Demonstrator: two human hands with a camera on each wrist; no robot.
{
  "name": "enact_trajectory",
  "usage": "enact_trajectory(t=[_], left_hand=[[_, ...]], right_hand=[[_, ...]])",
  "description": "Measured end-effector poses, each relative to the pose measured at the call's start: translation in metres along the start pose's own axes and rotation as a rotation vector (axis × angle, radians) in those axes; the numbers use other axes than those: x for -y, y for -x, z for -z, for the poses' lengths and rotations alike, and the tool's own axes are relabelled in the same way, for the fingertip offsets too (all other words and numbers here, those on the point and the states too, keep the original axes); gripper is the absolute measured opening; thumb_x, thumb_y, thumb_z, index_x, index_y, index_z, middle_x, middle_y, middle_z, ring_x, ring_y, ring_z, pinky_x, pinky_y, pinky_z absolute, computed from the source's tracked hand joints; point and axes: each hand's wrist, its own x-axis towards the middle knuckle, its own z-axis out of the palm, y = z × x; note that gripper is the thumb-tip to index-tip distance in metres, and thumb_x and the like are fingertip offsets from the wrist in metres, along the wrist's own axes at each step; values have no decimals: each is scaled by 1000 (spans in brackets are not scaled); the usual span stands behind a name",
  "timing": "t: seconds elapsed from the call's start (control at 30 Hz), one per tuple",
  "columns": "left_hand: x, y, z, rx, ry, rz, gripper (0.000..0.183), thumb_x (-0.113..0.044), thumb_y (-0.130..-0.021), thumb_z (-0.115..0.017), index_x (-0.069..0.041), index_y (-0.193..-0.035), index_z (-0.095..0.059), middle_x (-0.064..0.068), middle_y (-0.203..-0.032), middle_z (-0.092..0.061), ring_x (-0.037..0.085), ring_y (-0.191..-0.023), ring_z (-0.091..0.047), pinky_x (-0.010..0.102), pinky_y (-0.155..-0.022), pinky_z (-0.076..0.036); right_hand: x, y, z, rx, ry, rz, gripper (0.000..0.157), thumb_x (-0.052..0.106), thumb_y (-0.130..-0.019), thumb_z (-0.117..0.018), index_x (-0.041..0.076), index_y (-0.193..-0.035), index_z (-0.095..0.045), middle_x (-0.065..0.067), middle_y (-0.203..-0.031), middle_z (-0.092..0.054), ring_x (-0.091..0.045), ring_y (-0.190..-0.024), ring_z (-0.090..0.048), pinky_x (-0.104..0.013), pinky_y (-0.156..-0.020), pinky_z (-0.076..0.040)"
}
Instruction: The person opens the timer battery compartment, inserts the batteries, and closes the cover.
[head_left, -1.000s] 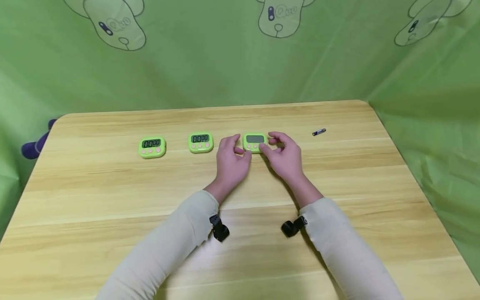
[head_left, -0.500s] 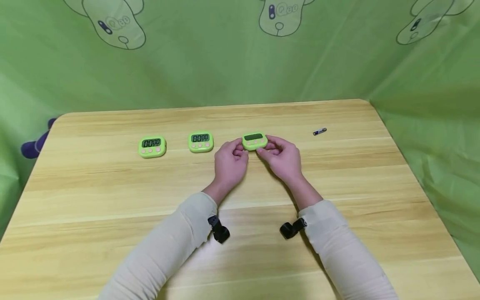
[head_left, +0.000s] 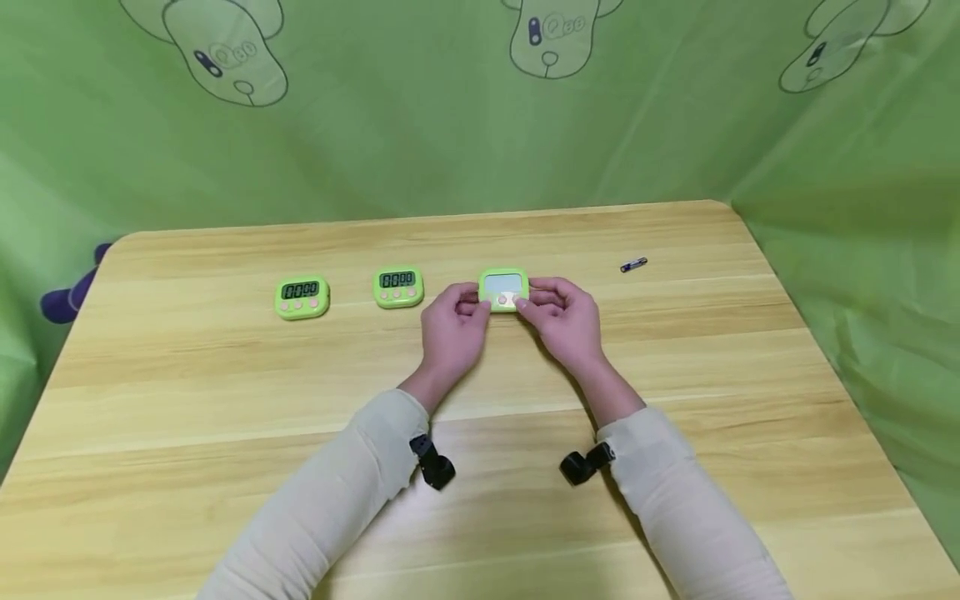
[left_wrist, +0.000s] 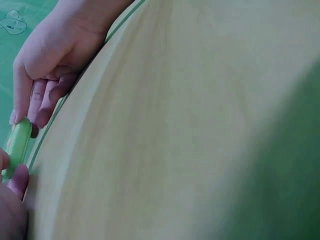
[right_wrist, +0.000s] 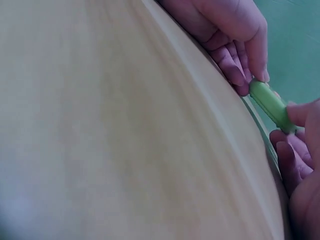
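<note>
Both hands hold a green digital timer (head_left: 503, 287) off the table, its grey screen blank and its pink buttons facing up. The left hand (head_left: 454, 329) pinches its left edge between thumb and fingers. On the opposite edge, the right hand (head_left: 562, 325) grips it, the thumb lying by the buttons. Seen edge-on in the right wrist view, the timer (right_wrist: 272, 106) sits between both thumbs above and fingers below. Only part of the left hand (left_wrist: 11, 210) shows in the left wrist view, low at the corner.
Two more green timers, one at far left (head_left: 302, 298) and one nearer the hands (head_left: 398, 287), lie on the wooden table (head_left: 225, 417) with digits on their screens. A small battery (head_left: 633, 265) lies to the right. Green curtain (head_left: 420, 125) hangs behind the table.
The hands have closed onto the timer's sides and raised it. It tilted away, then back, so its screen now looks pale with reflected light. The other timers and battery stay put.
</note>
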Motion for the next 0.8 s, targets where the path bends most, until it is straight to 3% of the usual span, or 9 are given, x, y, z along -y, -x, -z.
enact_trajectory(t=[0.17,0.3,0.53,0.67,0.8], left_hand=[[1,5,3,22,45,-34,34,3,-89,-70,3,-123,-65,10,-105,-69,16,-88,-64,22,-76,-57],[-1,10,6,65,106,-35,37,-4,-92,-70,1,-128,-63,10,-107,-69,16,-91,-65,25,-79,-57],[-4,15,18,169,319,115,49,-21,-100,-65,0,-142,-52,16,-115,-67,32,-89,-68,38,-81,-59],[-3,17,21,202,336,128,57,-15,-96,-70,3,-145,-47,16,-110,-63,27,-81,-68,35,-75,-61],[-2,18,23,189,275,95,55,-6,-93,-72,3,-142,-51,13,-97,-61,17,-73,-64,33,-67,-62]], right_hand=[[-3,6,5,81,-35,72,47,4,-82,-83,-1,-125,-66,-18,-102,-69,-15,-74,-68,-22,-66,-59],[-4,10,9,130,-105,176,42,-9,-78,-81,-3,-118,-69,-18,-107,-68,-21,-75,-72,-32,-67,-62],[-7,12,9,209,-160,314,34,-21,-75,-76,-8,-106,-73,-22,-118,-65,-29,-97,-69,-34,-81,-59],[-3,14,9,234,-150,297,22,-20,-78,-73,-9,-97,-74,-22,-120,-66,-28,-109,-65,-33,-87,-57],[2,17,7,248,-218,205,22,-18,-83,-70,-14,-104,-65,-27,-107,-68,-27,-92,-71,-37,-77,-61]])
